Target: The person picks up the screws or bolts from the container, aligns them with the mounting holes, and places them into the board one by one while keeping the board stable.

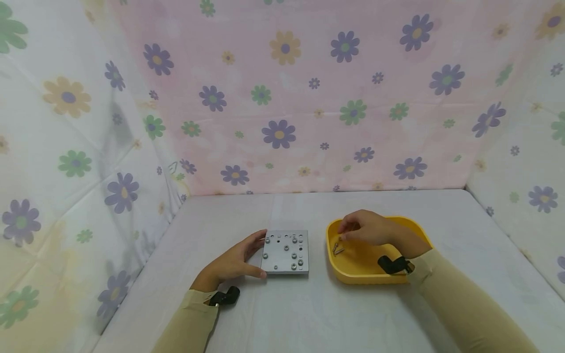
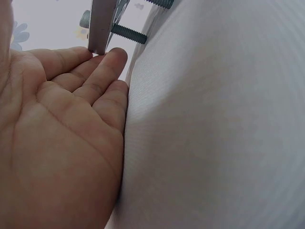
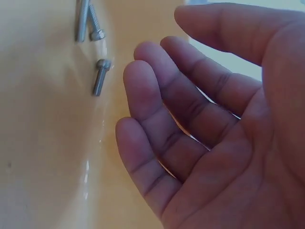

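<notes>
A square metal plate (image 1: pixel 277 252) sits on the table, with several socket head screws in its holes. In the left wrist view, threaded screw shanks (image 2: pixel 128 34) stick out from the plate's underside. My left hand (image 1: pixel 236 260) holds the plate at its left side, thumb by the near corner and fingers by the far one. My right hand (image 1: pixel 368 228) is over the yellow tray (image 1: pixel 375 280), its fingers loosely bent with nothing between them. Beside its fingertips in the right wrist view, socket head screws (image 3: pixel 100 76) lie on the tray's floor.
The white table (image 1: pixel 282 318) reaches back to a flowered cloth (image 1: pixel 282 98), which also hangs at the left and right sides. The tray stands to the right of the plate, its raised rim around the loose screws.
</notes>
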Tool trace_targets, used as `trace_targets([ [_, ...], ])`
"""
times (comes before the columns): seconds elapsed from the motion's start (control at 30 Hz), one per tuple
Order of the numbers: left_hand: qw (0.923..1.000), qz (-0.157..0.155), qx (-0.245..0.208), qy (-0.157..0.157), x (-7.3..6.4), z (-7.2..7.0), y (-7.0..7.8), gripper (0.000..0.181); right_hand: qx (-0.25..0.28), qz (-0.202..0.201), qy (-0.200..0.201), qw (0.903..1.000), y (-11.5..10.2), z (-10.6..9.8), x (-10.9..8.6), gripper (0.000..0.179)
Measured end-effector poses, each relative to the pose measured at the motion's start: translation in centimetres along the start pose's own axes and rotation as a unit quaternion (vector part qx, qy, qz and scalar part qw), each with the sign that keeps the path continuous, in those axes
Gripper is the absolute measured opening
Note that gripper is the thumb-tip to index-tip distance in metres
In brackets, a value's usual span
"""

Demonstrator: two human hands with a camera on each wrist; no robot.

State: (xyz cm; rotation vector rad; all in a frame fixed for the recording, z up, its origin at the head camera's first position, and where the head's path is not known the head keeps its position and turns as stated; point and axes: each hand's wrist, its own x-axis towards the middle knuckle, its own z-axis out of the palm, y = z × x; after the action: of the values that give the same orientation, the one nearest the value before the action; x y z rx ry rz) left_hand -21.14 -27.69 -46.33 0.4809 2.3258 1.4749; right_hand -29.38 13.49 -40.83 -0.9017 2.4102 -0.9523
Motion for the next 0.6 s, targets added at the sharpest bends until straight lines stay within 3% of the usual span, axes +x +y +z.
trace_targets([
  [0.27, 1.0, 0.002, 0.006, -0.001, 0.1, 0.0, -0.3, 0.124, 0.004, 0.031, -0.031, 0.999, 0.6, -0.1, -0.1, 0.023],
  [0.6, 1.0, 0.005, -0.002, -0.003, 0.1, -0.1, -0.3, 0.124, -0.019, 0.042, -0.039, 0.9982, 2.0, 0.8, 0.7, 0.024],
])
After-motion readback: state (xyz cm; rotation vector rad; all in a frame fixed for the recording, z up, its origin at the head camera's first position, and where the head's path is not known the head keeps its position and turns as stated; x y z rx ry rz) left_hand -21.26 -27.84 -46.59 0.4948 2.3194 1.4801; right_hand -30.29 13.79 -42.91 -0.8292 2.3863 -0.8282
